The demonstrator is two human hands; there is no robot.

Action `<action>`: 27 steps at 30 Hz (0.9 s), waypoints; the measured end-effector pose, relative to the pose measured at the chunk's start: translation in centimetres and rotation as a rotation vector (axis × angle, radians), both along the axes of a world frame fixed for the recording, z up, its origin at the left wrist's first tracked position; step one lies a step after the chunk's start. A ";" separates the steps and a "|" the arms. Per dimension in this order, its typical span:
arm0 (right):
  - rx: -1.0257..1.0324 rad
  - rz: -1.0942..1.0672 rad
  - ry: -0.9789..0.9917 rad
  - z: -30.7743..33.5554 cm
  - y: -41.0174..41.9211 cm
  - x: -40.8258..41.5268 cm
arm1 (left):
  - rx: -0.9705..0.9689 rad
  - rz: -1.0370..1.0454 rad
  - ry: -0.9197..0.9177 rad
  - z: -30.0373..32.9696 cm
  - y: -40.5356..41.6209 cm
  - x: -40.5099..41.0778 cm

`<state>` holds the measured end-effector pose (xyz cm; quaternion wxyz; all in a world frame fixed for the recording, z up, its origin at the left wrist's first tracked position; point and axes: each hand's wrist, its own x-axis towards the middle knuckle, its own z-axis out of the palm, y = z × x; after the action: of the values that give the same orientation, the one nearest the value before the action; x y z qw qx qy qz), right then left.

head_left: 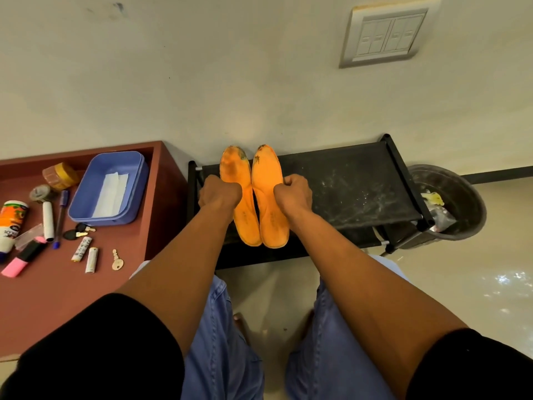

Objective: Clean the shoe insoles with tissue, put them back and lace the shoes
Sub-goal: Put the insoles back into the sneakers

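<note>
Shelving of black fabric on a black frame (346, 180) stands against the wall. Above it hang two orange foam insoles (245, 209) (271, 209), side by side, toes stained dark. The left hand (219, 192) grips one insole's edge with curled fingers; the right hand (292, 193) pinches the other. White folded tissue (111, 192) lies in a blue plastic tub (86, 203).

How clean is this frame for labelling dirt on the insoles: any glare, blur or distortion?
Head view: both orange insoles are sharp and evenly lit, dark stains at the toes readable; wide-angle bending tilts the wall switch plate; glare patches on the floor at right; the left hand and right hand cover the insoles' outer edges.
</note>
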<state>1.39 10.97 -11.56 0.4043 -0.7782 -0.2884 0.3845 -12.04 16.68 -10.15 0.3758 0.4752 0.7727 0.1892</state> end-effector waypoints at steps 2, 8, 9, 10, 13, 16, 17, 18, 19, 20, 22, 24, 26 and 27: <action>0.030 -0.025 0.030 0.6 -0.5 0.4 | 0.030 0.002 0.023 0.6 -0.7 0.0; 0.067 -0.095 0.124 2.0 -2.7 1.4 | 0.057 0.063 -0.170 2.1 -4.5 0.8; 0.083 -0.112 0.170 2.3 -3.1 1.5 | 0.052 0.081 -0.234 2.4 -5.4 0.9; 0.085 -0.114 0.219 2.7 -3.6 1.7 | 0.040 0.100 -0.299 2.5 -6.3 1.0; 0.049 -0.070 0.395 3.9 -5.3 2.1 | 0.024 0.090 -0.446 3.0 -9.0 1.1; 0.027 0.002 0.538 5.5 -8.6 1.6 | 0.011 0.011 -0.460 3.9 -11.7 0.6; 0.025 0.025 0.555 5.8 -9.7 1.4 | 0.007 -0.015 -0.445 4.1 -12.5 0.4; 0.013 0.040 0.560 6.2 -10.7 1.1 | 0.001 -0.035 -0.426 4.2 -13.1 0.2; -0.003 0.047 0.555 6.2 -11.6 0.9 | -0.005 -0.057 -0.397 4.5 -14.1 -0.1; -0.018 0.060 0.538 6.5 -12.5 0.6 | -0.004 -0.079 -0.357 4.6 -14.9 -0.3; -0.042 0.087 0.501 7.0 -14.2 0.0 | 0.024 -0.122 -0.261 5.0 -16.7 -0.8; -0.077 0.102 0.424 6.9 -15.2 -0.5 | 0.065 -0.150 -0.165 5.1 -18.2 -1.2; -0.119 0.105 0.333 6.8 -16.2 -1.1 | 0.079 -0.157 -0.103 4.9 -19.5 -1.4; -0.152 0.100 0.282 6.6 -16.5 -1.5 | 0.066 -0.160 -0.084 4.7 -20.3 -1.4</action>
<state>-0.09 -5.57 -4.96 0.3612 -0.7294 -0.2376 0.5302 -13.46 -3.60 -5.42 0.4060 0.5390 0.7093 0.2038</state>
